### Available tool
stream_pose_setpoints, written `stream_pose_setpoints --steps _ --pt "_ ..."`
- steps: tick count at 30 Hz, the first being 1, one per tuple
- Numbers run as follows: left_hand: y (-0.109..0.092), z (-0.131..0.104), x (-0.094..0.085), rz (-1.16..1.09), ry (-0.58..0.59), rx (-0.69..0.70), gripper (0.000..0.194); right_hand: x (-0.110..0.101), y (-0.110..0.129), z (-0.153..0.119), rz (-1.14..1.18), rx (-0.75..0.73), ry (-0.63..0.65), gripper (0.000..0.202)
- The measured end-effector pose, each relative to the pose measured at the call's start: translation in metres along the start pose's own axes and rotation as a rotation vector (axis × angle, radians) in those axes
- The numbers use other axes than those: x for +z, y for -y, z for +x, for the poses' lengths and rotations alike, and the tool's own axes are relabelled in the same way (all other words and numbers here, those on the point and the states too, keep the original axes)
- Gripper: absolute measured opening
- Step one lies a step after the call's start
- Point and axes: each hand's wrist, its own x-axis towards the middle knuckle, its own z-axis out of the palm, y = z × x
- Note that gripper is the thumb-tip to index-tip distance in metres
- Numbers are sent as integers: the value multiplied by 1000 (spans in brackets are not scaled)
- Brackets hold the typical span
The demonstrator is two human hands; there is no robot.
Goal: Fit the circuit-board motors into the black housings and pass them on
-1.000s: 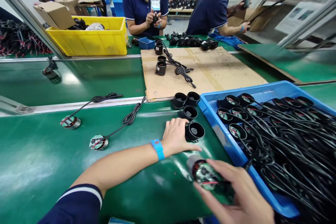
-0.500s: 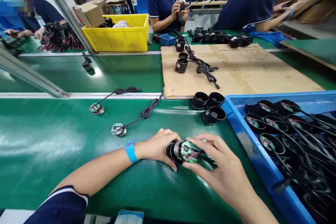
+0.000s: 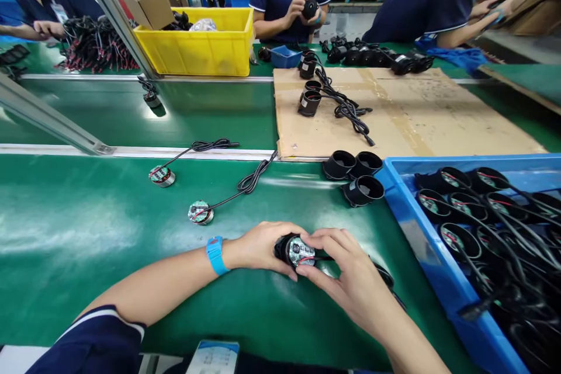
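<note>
My left hand [image 3: 265, 247] is wrapped round a black cylindrical housing [image 3: 281, 247], tilted with its opening toward the right. In that opening sits a small motor with a green circuit board [image 3: 301, 252], its board face outward. My right hand [image 3: 339, 266] pinches the motor's rim between thumb and fingers. A black cable [image 3: 382, 273] runs from the board under my right hand. To the left on the green surface lie two more motors with boards, one nearer [image 3: 201, 212] and one farther [image 3: 162, 176], each with a bundled cable.
Three black housings [image 3: 363, 190] stand beyond my right hand. A blue bin [image 3: 405, 228] at the right holds several housings with boards and cables. Cardboard [image 3: 394, 123] lies behind, bearing cabled housings. A yellow crate [image 3: 197, 49] and co-workers are across the bench; a metal post [image 3: 109, 9] slants at left.
My right hand has moved left with the motor, which now sits deeper in the black housing. The cable now shows to the right of my hand. The view has shifted slightly.
</note>
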Motion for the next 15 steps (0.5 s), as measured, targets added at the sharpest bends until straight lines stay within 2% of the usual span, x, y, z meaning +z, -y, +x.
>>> stream_pose_setpoints --steps 3,6,8,10,11,12,15 --pt "-2 1 0 -14 -2 -8 72 5 -1 -1 -15 4 4 33" --pt "-13 0 -7 -2 5 12 68 3 -1 -3 -19 -73 -45 39" --pt "-24 -2 -16 17 -39 53 66 -3 -5 -6 -63 -124 -97 57" --pt "-33 -8 -27 39 -146 87 70 -9 -13 -13 -174 -89 -152 81" --pt "-35 -11 -32 48 -193 78 73 -10 -19 -16 -233 -48 -167 86" --pt "-33 -13 -36 59 -224 50 74 -10 -26 -20 -277 -5 -164 82" --pt "-19 -20 -40 104 -204 -71 70 2 -41 -26 -303 55 -95 34"
